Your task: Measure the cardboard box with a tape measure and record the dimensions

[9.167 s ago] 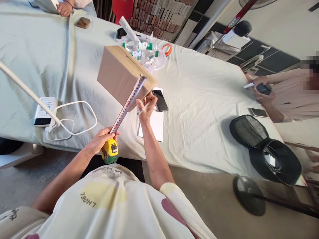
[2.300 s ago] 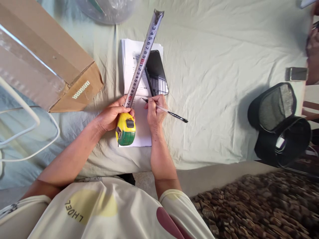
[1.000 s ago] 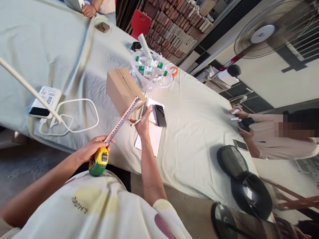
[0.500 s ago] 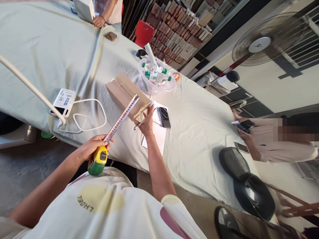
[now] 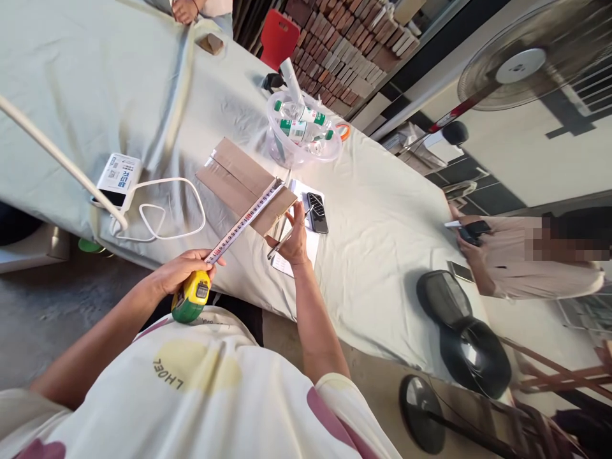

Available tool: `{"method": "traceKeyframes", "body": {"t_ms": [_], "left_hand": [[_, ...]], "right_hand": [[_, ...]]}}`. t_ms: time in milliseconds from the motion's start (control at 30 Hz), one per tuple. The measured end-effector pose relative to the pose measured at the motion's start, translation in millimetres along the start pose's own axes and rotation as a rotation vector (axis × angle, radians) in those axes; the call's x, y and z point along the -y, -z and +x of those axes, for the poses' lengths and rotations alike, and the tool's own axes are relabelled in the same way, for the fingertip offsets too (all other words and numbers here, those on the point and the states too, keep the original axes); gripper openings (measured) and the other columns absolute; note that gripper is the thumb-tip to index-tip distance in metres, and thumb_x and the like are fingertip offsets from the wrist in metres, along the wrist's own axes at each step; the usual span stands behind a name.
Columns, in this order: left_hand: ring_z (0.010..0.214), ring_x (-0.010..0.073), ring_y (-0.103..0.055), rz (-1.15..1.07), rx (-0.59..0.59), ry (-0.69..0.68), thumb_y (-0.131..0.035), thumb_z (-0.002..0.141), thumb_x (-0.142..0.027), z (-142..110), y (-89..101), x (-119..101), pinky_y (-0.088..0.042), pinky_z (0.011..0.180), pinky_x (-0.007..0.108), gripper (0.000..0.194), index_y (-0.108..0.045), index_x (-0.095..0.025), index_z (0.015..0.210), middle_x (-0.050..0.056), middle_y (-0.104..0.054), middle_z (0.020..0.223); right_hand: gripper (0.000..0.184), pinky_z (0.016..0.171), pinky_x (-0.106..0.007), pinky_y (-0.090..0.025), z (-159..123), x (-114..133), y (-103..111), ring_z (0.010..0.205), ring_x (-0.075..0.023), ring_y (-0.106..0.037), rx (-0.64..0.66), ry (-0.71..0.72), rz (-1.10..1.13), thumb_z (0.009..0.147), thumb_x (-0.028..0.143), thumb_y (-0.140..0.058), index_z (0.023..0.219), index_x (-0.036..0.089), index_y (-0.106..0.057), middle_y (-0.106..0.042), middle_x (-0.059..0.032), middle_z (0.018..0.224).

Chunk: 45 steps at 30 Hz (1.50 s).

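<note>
My left hand (image 5: 184, 273) is closed around a yellow and green tape measure (image 5: 192, 296), near the front of my shirt. Its blade (image 5: 241, 223) is pulled out and slants up and away to the right, its hooked end lying across the cardboard box (image 5: 241, 182). The box shows a broad face with a seam along it. My right hand (image 5: 292, 242) grips the box's right end, thumb and fingers at its edge. Held in the same hand is a pen (image 5: 281, 243). Beneath and beside this hand lie paper sheets (image 5: 310, 245) and a black phone (image 5: 317, 213).
A tub (image 5: 306, 153) of plastic bottles stands behind the box, near orange tape (image 5: 343, 132). A white power bank (image 5: 118, 178) with a looped cable is at left. A black case (image 5: 444, 299) lies at right, near a seated person (image 5: 516, 255). Another person's hand (image 5: 185, 11) is at the far edge.
Earlier, my right hand had the pen over the paper and the box lay aside. Since then that hand has gripped the box and turned it, its broad face now upward under the blade.
</note>
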<state>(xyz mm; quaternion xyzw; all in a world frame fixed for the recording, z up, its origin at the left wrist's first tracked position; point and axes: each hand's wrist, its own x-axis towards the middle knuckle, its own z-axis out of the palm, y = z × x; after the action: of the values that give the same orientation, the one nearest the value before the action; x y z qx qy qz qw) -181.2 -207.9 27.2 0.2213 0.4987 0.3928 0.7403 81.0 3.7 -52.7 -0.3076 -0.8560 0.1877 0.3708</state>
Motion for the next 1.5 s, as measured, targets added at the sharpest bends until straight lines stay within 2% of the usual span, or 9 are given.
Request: {"method": "traceKeyframes", "body": {"t_ms": [233, 433, 567, 700, 833, 967, 1133, 1233, 1500], "left_hand": [[0.059, 0.0146, -0.059, 0.086, -0.01, -0.029, -0.07, 0.077, -0.029, -4.8, -6.3, -6.8, -0.048, 0.054, 0.024, 0.021, -0.069, -0.019, 0.096, 0.001, -0.064, 0.072], [0.065, 0.0159, -0.059, 0.351, 0.107, -0.025, -0.071, 0.078, -0.037, -2.1, -4.6, -42.1, -0.047, 0.058, 0.024, 0.026, -0.073, -0.018, 0.096, 0.002, -0.064, 0.075], [0.064, 0.0145, -0.055, 0.601, 0.164, 0.02, -0.071, 0.078, -0.038, 7.1, 8.7, -77.2, -0.043, 0.056, 0.022, 0.034, -0.076, -0.015, 0.103, 0.001, -0.062, 0.074], [0.065, 0.0153, -0.055, 0.771, 0.176, 0.063, -0.069, 0.078, -0.038, 14.7, 25.6, -109.0, -0.043, 0.058, 0.022, 0.039, -0.076, -0.012, 0.107, 0.001, -0.062, 0.074], [0.067, 0.0164, -0.056, 0.885, 0.177, 0.049, -0.067, 0.075, -0.033, 23.9, 32.0, -127.5, -0.043, 0.059, 0.022, 0.037, -0.074, -0.012, 0.105, 0.001, -0.063, 0.074], [0.069, 0.0176, -0.059, 0.864, 0.207, 0.04, -0.067, 0.075, -0.029, 35.9, 30.0, -131.7, -0.045, 0.061, 0.023, 0.03, -0.075, -0.013, 0.101, 0.003, -0.066, 0.077], [0.062, 0.0217, -0.06, 0.696, 0.044, 0.071, -0.075, 0.065, -0.015, 47.7, 30.3, -134.8, -0.044, 0.054, 0.024, 0.013, -0.079, -0.014, 0.078, 0.006, -0.064, 0.069], [0.059, 0.0207, -0.06, 0.594, 0.007, 0.086, -0.076, 0.061, -0.007, 51.7, 31.2, -137.3, -0.043, 0.053, 0.023, 0.014, -0.078, -0.014, 0.073, 0.005, -0.063, 0.066], [0.058, 0.0212, -0.06, 0.661, 0.136, 0.054, -0.08, 0.06, -0.023, 39.4, 17.0, -121.9, -0.046, 0.05, 0.024, 0.012, -0.076, -0.018, 0.07, 0.004, -0.065, 0.064]], "right_hand": [[0.134, 0.124, -0.063, -0.04, -1.5, 14.3, 12.4, 0.159, -0.0406, -0.03, -0.016, -0.129, 0.13, 0.067, 0.077, -0.078, 0.165, 0.029, -0.001, -0.023, -0.0196, 0.173], [0.106, 0.119, -0.057, -0.047, 12.6, 42.7, 70.5, 0.145, -0.0342, -0.054, 0.114, -0.372, 0.386, 0.078, 0.075, -0.07, 0.162, 0.03, -0.024, -0.054, -0.0142, 0.155], [0.1, 0.112, -0.056, -0.052, 15.9, 56.5, 112.9, 0.135, -0.0352, -0.061, 0.181, -0.468, 0.44, 0.075, 0.07, -0.077, 0.157, 0.03, -0.037, -0.055, -0.0123, 0.154], [0.1, 0.11, -0.054, -0.054, 9.9, 65.3, 135.0, 0.135, -0.0359, -0.061, 0.238, -0.5, 0.442, 0.074, 0.069, -0.078, 0.156, 0.028, -0.038, -0.062, -0.0134, 0.147], [0.102, 0.108, -0.052, -0.055, -0.9, 67.9, 137.2, 0.137, -0.0357, -0.06, 0.229, -0.488, 0.414, 0.074, 0.072, -0.076, 0.157, 0.028, -0.037, -0.063, -0.0138, 0.145], [0.1, 0.106, -0.053, -0.057, -10.9, 63.0, 135.0, 0.137, -0.0375, -0.061, 0.18, -0.482, 0.4, 0.073, 0.072, -0.077, 0.155, 0.029, -0.04, -0.062, -0.0139, 0.148], [0.097, 0.102, -0.054, -0.059, -18.5, 58.8, 134.3, 0.132, -0.0376, -0.064, 0.14, -0.458, 0.377, 0.072, 0.07, -0.079, 0.153, 0.029, -0.045, -0.067, -0.0132, 0.142], [0.097, 0.103, -0.054, -0.059, -21.2, 60.6, 133.7, 0.131, -0.0371, -0.065, 0.133, -0.458, 0.368, 0.072, 0.069, -0.079, 0.153, 0.029, -0.044, -0.067, -0.0133, 0.142], [0.092, 0.099, -0.052, -0.06, -21.7, 57.3, 131.3, 0.126, -0.035, -0.067, 0.064, -0.494, 0.405, 0.075, 0.075, -0.071, 0.15, 0.029, -0.047, -0.067, -0.0116, 0.139]]}}
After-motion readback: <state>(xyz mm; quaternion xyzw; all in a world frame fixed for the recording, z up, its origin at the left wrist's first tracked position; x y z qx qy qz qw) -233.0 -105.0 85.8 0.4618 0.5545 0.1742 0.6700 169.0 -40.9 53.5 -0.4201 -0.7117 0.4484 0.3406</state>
